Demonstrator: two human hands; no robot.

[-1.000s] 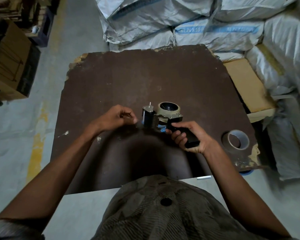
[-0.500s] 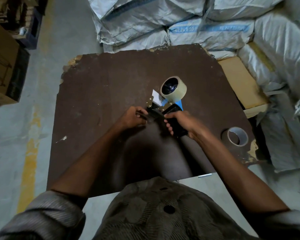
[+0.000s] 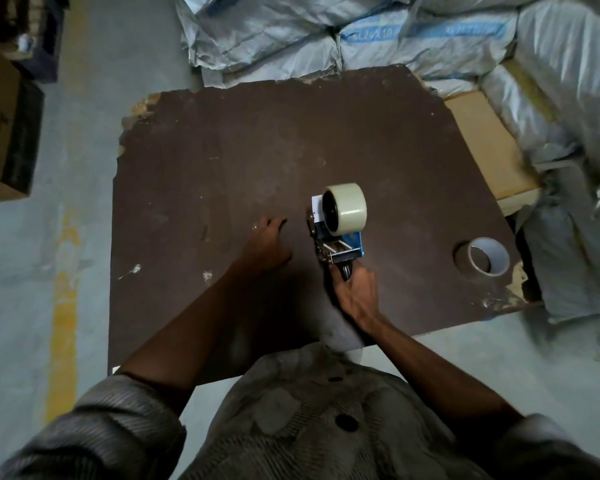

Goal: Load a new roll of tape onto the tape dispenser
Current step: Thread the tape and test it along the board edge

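Observation:
The tape dispenser [image 3: 340, 249] stands on the dark brown board [image 3: 239, 161], blue frame and metal front facing up. A pale roll of tape [image 3: 349, 209] sits on its wheel at the far end. My right hand [image 3: 355, 292] is closed around the black handle at the near end. My left hand [image 3: 265, 247] rests flat on the board to the left of the dispenser, apart from it, fingers spread and holding nothing. A nearly used-up tape ring [image 3: 484, 259] lies on the board near its right edge.
White woven sacks [image 3: 326, 32] are piled behind and to the right of the board. A tan cardboard slab [image 3: 482, 143] lies at the right. Cardboard boxes [image 3: 0, 133] stand on the concrete floor at the left.
My left hand has let go of the dispenser's front and moved left onto the board. The dispenser has been set down further right with the roll pointing away from me.

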